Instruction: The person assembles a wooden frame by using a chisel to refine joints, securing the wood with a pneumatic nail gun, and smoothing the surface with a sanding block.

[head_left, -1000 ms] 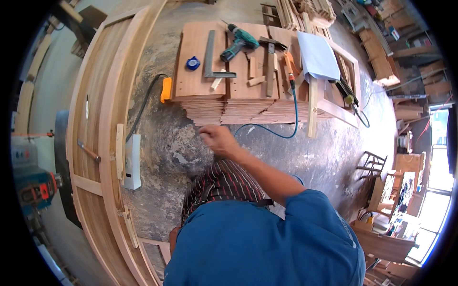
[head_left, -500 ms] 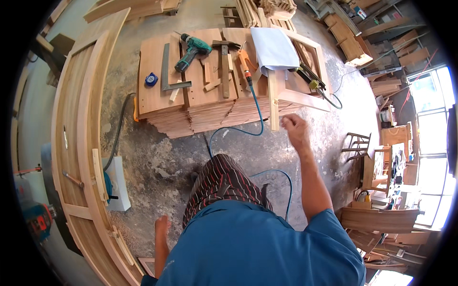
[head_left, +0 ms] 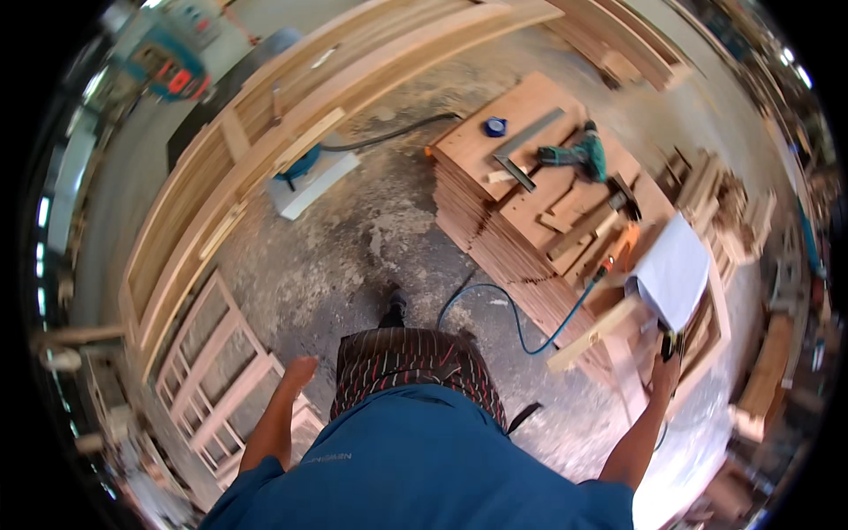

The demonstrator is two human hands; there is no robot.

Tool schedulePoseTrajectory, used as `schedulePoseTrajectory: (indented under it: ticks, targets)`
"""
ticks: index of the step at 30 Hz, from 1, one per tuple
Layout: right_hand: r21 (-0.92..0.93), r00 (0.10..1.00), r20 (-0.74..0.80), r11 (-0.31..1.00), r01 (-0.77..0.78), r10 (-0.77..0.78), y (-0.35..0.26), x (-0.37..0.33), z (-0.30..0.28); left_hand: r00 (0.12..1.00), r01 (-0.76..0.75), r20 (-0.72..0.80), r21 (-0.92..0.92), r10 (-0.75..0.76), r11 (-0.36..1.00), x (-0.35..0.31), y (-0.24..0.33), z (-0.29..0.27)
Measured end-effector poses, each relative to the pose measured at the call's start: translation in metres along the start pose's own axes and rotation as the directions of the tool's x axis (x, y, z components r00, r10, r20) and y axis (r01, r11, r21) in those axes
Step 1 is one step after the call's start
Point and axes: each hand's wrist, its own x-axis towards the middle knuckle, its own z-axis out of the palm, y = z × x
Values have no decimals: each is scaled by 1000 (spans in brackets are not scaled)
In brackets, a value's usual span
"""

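A green cordless drill [head_left: 579, 157], metal square [head_left: 530, 135], blue tape measure [head_left: 495, 127] and hammer [head_left: 583, 233] lie atop stacked wooden boards [head_left: 461, 199] — an orange air gun [head_left: 624, 247] on a blue hose [head_left: 576, 313] beside them. At left, a long panelled timber piece [head_left: 236, 134] and a barred wooden frame [head_left: 231, 399] flank the worn, blotchy floor [head_left: 362, 230].

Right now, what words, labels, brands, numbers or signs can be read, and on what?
Blue shirt: small pale lettering on the chest; I don't copy printed words.
Blue tape measure: any markings too small to read.
Green drill: any lettering too blurred to read.
Dark tool at the right hand: none readable.
White sheet: no readable writing.
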Motion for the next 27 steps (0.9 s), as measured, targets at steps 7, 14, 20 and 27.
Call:
schedulePoseTrajectory:
  ticks: [7,14,20,27]
  targets:
    - [533,946,248,844,48,-210,61,60,10,976,-188,154,251,153,949,-101,40,82]
    - [363,971,144,923,129,-192,68,30,-28,994,-48,103,106,37,993,-118,31,108]
    - [540,986,17,829,-149,166,89,-31,-36,970,243,89,-255,-228,936,-151,-28,129]
    - [702,999,-30,710,48,-38,-32,-148,-79,975,218,95,-289,-199,932,-171,-164,178]
